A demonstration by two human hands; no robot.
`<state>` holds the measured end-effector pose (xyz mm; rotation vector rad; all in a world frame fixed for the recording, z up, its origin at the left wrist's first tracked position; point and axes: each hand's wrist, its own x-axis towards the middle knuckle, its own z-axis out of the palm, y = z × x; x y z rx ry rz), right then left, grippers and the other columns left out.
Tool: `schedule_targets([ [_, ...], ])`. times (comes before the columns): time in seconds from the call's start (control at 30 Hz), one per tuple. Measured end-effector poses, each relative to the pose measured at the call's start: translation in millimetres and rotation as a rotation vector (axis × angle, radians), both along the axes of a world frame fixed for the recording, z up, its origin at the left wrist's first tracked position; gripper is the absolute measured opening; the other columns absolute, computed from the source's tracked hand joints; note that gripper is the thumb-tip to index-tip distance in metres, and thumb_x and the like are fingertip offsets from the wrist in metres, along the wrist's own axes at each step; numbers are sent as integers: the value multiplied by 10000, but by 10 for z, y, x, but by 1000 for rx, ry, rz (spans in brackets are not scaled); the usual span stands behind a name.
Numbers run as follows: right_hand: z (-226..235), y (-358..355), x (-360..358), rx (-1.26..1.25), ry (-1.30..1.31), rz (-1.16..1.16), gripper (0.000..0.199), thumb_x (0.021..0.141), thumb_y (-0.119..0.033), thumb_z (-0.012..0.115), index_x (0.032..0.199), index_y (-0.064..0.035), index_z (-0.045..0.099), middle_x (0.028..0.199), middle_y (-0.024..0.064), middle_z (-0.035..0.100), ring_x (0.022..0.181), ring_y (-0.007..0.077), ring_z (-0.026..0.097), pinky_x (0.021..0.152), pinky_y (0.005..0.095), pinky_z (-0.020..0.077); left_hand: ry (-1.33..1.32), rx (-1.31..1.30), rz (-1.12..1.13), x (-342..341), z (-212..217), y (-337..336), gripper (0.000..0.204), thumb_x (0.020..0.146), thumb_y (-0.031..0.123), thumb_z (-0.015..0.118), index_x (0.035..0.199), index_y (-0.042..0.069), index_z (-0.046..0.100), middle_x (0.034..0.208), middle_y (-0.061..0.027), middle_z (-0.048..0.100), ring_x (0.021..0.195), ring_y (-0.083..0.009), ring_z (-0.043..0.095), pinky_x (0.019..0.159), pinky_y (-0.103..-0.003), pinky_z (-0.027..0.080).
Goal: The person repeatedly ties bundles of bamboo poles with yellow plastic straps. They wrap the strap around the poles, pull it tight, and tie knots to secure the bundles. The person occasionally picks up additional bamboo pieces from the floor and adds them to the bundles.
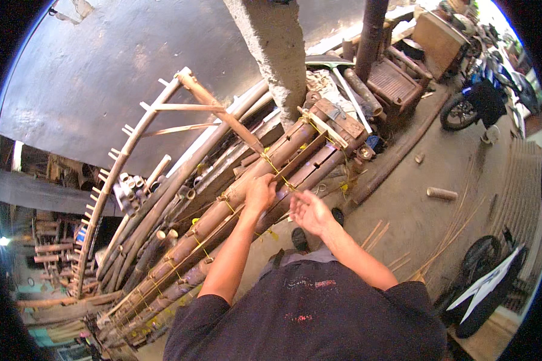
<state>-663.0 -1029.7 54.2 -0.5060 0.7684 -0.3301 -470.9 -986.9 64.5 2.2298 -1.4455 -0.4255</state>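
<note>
Two long brown bamboo poles (209, 225) lie side by side, running from lower left to upper right, with yellow cord (273, 166) tied across them at intervals. My left hand (261, 192) is closed, resting against the nearer-left pole beside the cord; what its curled fingers hold is hidden. Just right of it, my right hand (310, 213) is palm up with fingers loosely apart, near the cord's stretch between the poles. A wooden block (337, 120) sits at the poles' upper end.
A bamboo frame with short pegs (126, 141) leans beyond the poles on the left. A concrete post (274, 54) rises behind. A wooden chair (393, 84), a cut bamboo piece (442, 194) and motorcycles (485, 102) are to the right. Several thin strips lie on the floor.
</note>
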Motion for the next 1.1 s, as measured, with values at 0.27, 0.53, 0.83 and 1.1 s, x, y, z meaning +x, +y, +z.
schedule_targets([
  [0.27, 736, -396, 1140, -1540, -116, 538, 361, 927, -363, 473, 923, -70, 684, 835, 118, 657, 871, 240, 625, 768, 427, 462, 95, -227, 54, -167, -327, -145, 273, 896, 322, 575, 933, 57, 627, 810, -235, 665, 773, -426, 651, 695, -524, 493],
  [0.53, 567, -1467, 1662, -1298, 84, 865, 429, 946, -432, 485, 845, -37, 618, 894, 176, 649, 838, 311, 612, 817, 403, 441, 45, -10, 70, -162, -17, -172, 304, 984, 324, 435, 992, 85, 622, 835, -241, 653, 798, -477, 615, 716, -570, 479],
  [0.83, -96, -465, 96, -1643, -198, 685, 409, 948, -296, 542, 620, -55, 571, 591, 152, 569, 661, 341, 592, 908, 456, 439, 220, -345, 29, -9, 184, -469, 217, 972, 195, 486, 940, 86, 671, 696, -155, 626, 638, -317, 633, 675, -415, 500],
  [1.1, 42, -515, -104, -1597, -206, 697, 387, 959, -331, 509, 719, -53, 632, 771, 150, 649, 836, 335, 615, 973, 440, 409, -186, 263, 194, 1142, -712, -1244, 260, 872, 236, 549, 1002, 34, 645, 985, -225, 672, 946, -413, 638, 784, -512, 496],
])
